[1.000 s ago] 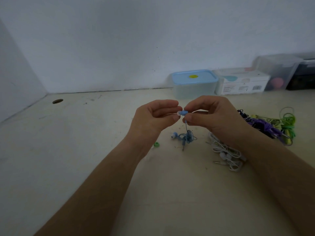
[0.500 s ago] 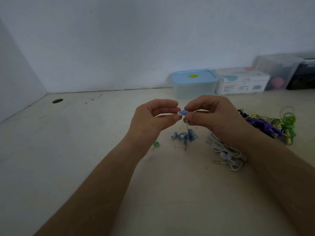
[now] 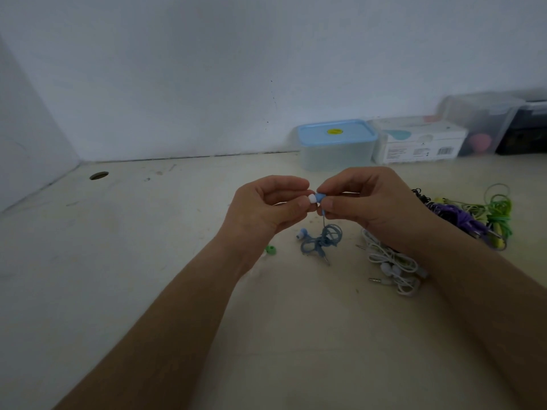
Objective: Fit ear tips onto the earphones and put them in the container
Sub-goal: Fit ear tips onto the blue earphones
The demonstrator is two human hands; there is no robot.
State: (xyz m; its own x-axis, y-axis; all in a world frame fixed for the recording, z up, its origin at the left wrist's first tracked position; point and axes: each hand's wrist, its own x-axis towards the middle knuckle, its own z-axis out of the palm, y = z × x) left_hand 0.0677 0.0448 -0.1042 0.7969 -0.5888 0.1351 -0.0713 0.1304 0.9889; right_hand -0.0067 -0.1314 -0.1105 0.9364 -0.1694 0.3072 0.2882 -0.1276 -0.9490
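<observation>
Center: fingers of rt hand (image 3: 376,208) cover most of the blue earbud (image 3: 320,198) they pinch. Thumb & forefinger of left hand (image 3: 260,208) hide part of the white ear tip (image 3: 312,199); how far it's seated can't be told. White earphones (image 3: 390,261) run under the rt wrist. Green ear tip (image 3: 270,250) is half behind the left wrist. Far rt: dark box (image 3: 527,128) cut by frame edge; clear tub (image 3: 479,119) blurred, pink item (image 3: 479,142) inside unidentifiable. Print on carton (image 3: 420,140) too small to read.

Bare forearms (image 3: 165,321) run into a bare left hand (image 3: 263,211) and right hand (image 3: 376,208), fingers (image 3: 284,184) short-nailed.
</observation>
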